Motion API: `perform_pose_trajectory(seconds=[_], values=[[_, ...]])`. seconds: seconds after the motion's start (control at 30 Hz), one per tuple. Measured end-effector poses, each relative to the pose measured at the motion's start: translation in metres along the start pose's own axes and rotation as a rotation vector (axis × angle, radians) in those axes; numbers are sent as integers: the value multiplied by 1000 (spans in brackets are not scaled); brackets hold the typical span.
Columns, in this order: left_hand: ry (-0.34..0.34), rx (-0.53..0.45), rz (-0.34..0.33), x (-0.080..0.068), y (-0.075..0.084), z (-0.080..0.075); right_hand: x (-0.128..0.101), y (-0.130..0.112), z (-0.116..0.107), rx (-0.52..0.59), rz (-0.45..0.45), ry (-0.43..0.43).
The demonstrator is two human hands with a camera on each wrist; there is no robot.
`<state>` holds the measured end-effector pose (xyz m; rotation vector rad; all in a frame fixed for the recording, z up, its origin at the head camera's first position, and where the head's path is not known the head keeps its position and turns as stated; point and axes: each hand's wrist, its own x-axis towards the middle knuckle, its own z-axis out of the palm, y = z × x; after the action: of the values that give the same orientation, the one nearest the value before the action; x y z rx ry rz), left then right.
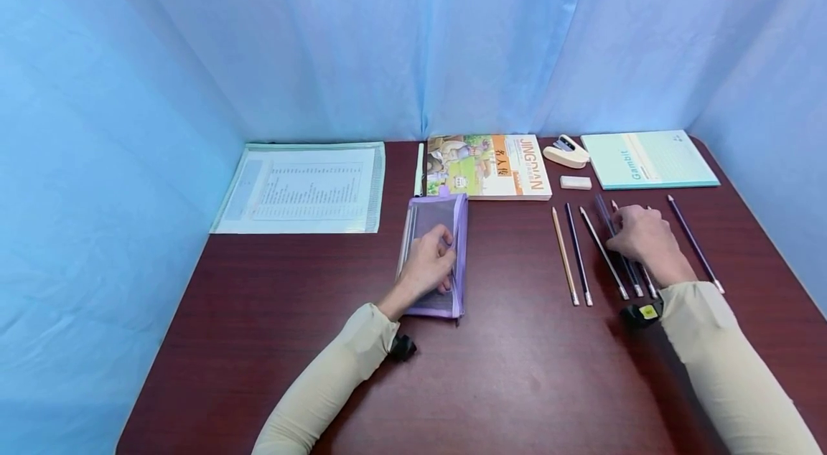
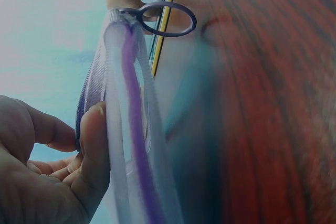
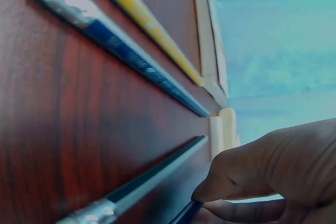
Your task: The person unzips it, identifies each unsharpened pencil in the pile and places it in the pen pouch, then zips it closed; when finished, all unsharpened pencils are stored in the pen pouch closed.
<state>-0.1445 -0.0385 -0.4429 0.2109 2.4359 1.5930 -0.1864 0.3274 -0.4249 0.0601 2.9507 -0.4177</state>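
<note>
A dark pencil (image 3: pixel 152 179) is pinched under the curled fingertips (image 3: pixel 220 184) of the right hand (image 1: pixel 639 234), low against the dark red wooden table (image 1: pixel 517 369). Seven pencils in all are counted in the row right of the purple mesh zip pouch (image 1: pixel 434 254): one yellow wooden pencil (image 1: pixel 565 255) nearest the pouch, one dark blue pencil (image 1: pixel 578 254) beside it, a few partly hidden beneath the hand, and one purple pencil (image 1: pixel 695 245) farthest out.

The single pouch is held by the left hand (image 1: pixel 428 265), fingers curled over its mesh and the thumb (image 2: pixel 94 145) pressed along its zip edge.

Beyond the pouch, one illustrated book (image 1: pixel 489 166) is seen; right of that, one cream stapler (image 1: pixel 565 151), one white eraser (image 1: pixel 575 182) and one pale green notebook (image 1: pixel 648 159). Left of the pouch, one clear document sleeve with a printed sheet (image 1: pixel 304 187) is laid flat.
</note>
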Motion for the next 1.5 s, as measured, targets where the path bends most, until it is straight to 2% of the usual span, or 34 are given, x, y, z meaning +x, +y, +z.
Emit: perform_pose_trajectory(seconds=[0.33,0.5,0.57,0.73,0.83,1.13,1.3,1.5], values=[[5,1,10,0,0,0,-14,0,-9,84,15,130],[2,-10,18,-1,-1,1,-16,-7,-11,197,-32,134],[2,-15,17,-1,-1,1,-16,-13,-10,341,-36,74],[0,-17,14,-1,0,1,-13,-31,5,845,-2,-140],[0,-12,11,0,-1,1,-10,-43,16,1014,-4,-233],[10,-6,6,0,0,0,-12,-99,53,1276,-43,-470],[10,-4,10,-1,0,0,-9,-131,72,1310,-40,-546],[11,-7,14,-1,1,0,-2,-159,86,1277,-41,-555]])
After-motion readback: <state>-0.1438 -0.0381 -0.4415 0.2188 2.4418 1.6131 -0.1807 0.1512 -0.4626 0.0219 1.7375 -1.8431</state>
